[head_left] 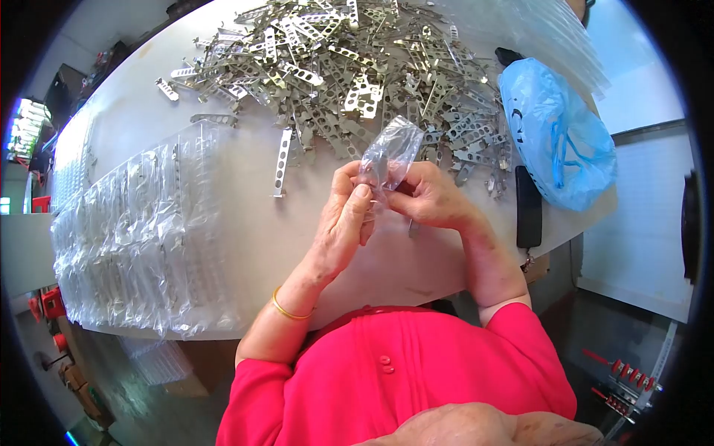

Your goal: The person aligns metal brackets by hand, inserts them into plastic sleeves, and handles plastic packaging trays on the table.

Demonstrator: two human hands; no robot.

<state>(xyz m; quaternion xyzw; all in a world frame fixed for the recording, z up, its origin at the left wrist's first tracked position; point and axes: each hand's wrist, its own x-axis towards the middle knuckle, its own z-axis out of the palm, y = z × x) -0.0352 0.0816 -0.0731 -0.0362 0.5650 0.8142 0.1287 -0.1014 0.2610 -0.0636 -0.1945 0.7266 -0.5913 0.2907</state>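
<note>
Pinching a clear plastic bag (401, 141), the left hand (343, 223) and right hand (431, 198) close on its lower end, apparently steadying limp film; it stands above the table (256, 245), near heaped metal strips (327, 63), seemingly within easy reach; bagged pieces (134, 245) lie leftward in rows, probably for keeping separate.

The perforated strips (303, 73) are glinting like bright, smooth sheet metal, some flashing like mirrors. The held bag (401, 143) is shining, its thin clear plastic film catching sharp highlights along its creases, and the rows of packets (134, 238) are showing the same crinkled gloss. The blue bag (547, 126) is letting light through its thin, wrinkled plastic. From where I'm standing, the tabletop (256, 253) is looking smooth and rather matt. The red shirt (454, 364) is showing matt cloth, while the bangle (285, 311) is gleaming like polished golden metal.
</note>
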